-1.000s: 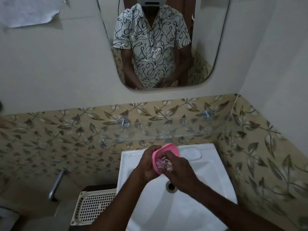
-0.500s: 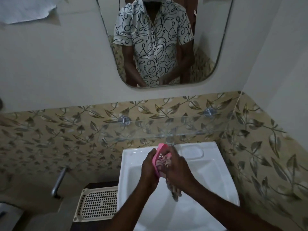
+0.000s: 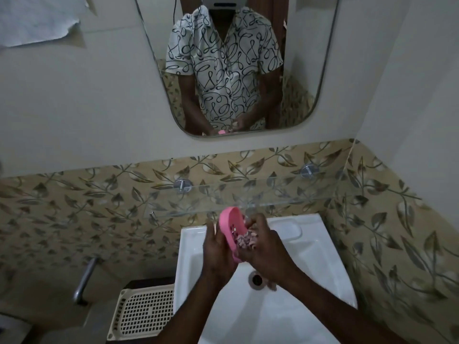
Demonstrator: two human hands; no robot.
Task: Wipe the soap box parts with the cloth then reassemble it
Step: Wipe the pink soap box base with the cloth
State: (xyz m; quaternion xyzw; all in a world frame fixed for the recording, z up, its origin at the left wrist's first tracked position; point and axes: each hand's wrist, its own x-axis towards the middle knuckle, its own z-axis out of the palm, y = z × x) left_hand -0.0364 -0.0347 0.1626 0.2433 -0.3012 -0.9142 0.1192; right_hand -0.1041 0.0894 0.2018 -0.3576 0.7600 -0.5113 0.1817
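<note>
Basket: cream perforated plastic basket (image 3: pixel 141 316), lower left of the frame, just beside the sink.
Left hand: left hand (image 3: pixel 216 254), centre of the frame, fingers curled round the pink oval plastic soap box part (image 3: pixel 229 229), held on edge above the white ceramic sink (image 3: pixel 310 256).
Cloth: pink-and-white patterned cloth (image 3: pixel 246 240), bunched in the part's hollow side.
Right hand: right hand (image 3: pixel 265 252), fingers curled, pinching the cloth against the part.

Left hand (image 3: pixel 218 248): grips the pink soap box part (image 3: pixel 229 225) from behind, tilted on edge above the sink (image 3: pixel 313 247).
Right hand (image 3: pixel 267 250): presses the bunched cloth (image 3: pixel 246 240) into the part's hollow side.
Cloth end: hangs by the drain (image 3: pixel 257 279).
Left of sink: cream lattice basket (image 3: pixel 141 316).
</note>
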